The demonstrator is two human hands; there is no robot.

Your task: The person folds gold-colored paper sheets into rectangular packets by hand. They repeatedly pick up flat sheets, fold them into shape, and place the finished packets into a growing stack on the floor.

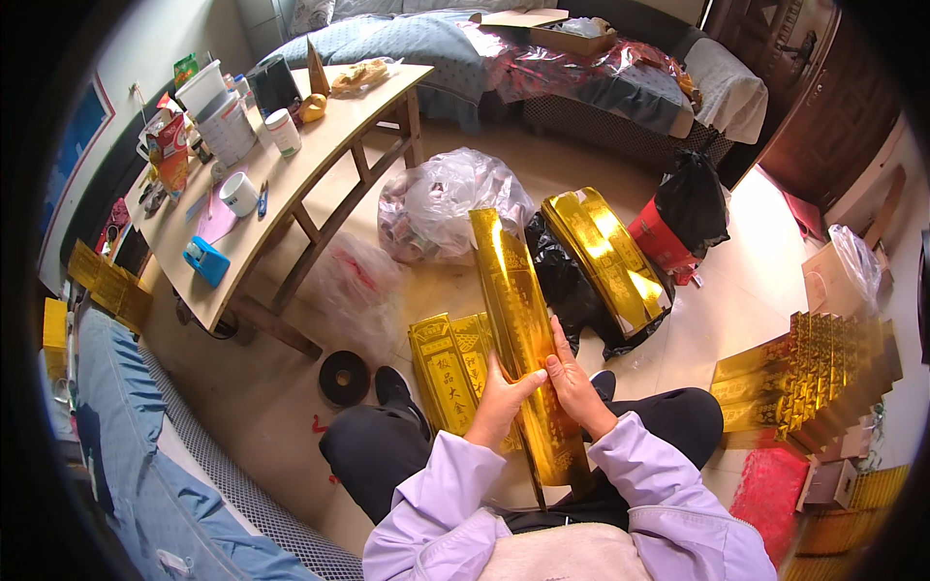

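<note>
A long, shiny gold foil-paper piece (pixel 524 319), printed with patterns, extends from my lap up and away between my knees. My left hand (pixel 503 401) grips its left edge, thumb across the front. My right hand (pixel 577 388) holds the right edge, its thumb close to the left thumb. Beneath and to the left, flat gold printed pieces (pixel 440 374) bearing writing lie on the floor. Beyond my right hand, a thick stack of gold foil sheets (pixel 607 254) rests on a black plastic bag (pixel 550 265).
A wooden table (pixel 320 145) at the left carries a mug (pixel 239 194) and a blue tape dispenser (pixel 206 260). A black tape roll (pixel 344 378) lies by my left foot. Ahead sits a filled clear plastic bag (pixel 454 203). Folded gold pieces (pixel 814 370) are piled at the right.
</note>
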